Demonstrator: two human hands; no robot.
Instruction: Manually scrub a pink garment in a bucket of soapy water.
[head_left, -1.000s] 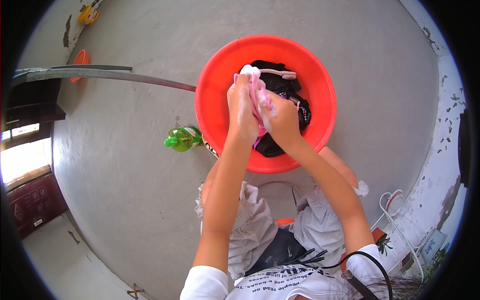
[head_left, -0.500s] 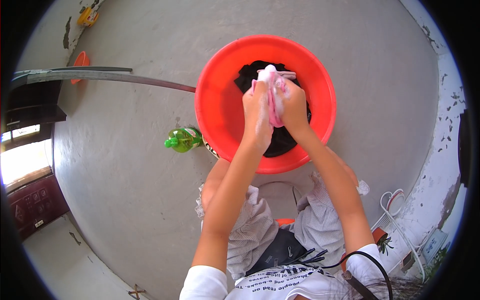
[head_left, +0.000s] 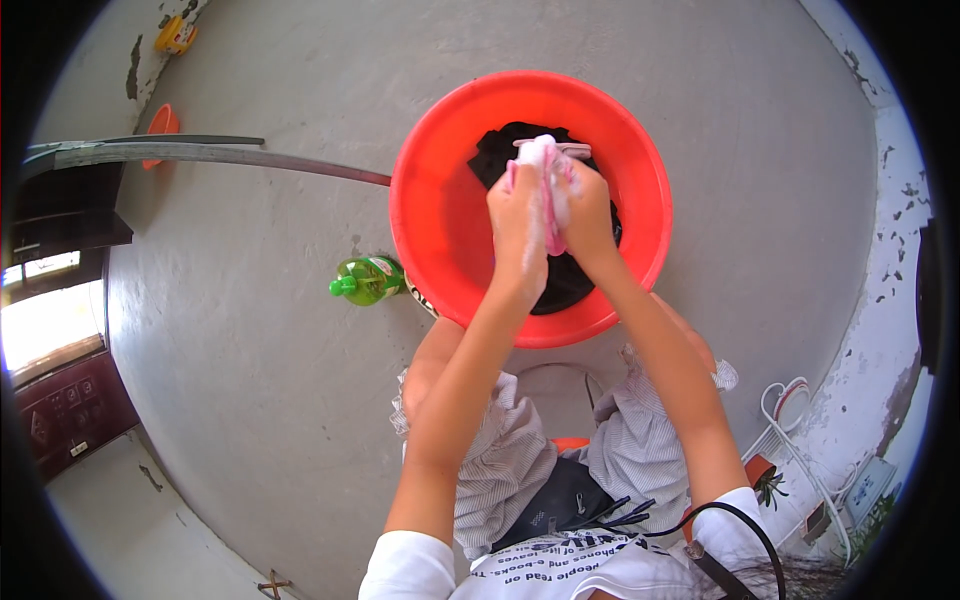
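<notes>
Over the red plastic basin (head_left: 445,130), my left hand (head_left: 515,225) and my right hand (head_left: 585,210) grip a soapy pink cloth (head_left: 552,225) between them, fingers closed round it and white foam on it and on my skin. Beneath them, black fabric (head_left: 565,290) lies in the basin, along with a pale pink item (head_left: 575,149) just beyond my fingers, partly hidden.
Left of the basin stands a green bottle (head_left: 365,282). A long curved bar (head_left: 220,153) reaches in from the left, near a small orange basin (head_left: 162,130). A yellow container (head_left: 176,35) is at upper left, a plant pot (head_left: 758,470) and white rack (head_left: 790,405) at lower right.
Both hands and the pink cloth have shifted to the right over the basin since a second ago, staying nearly in place over the last half second.
</notes>
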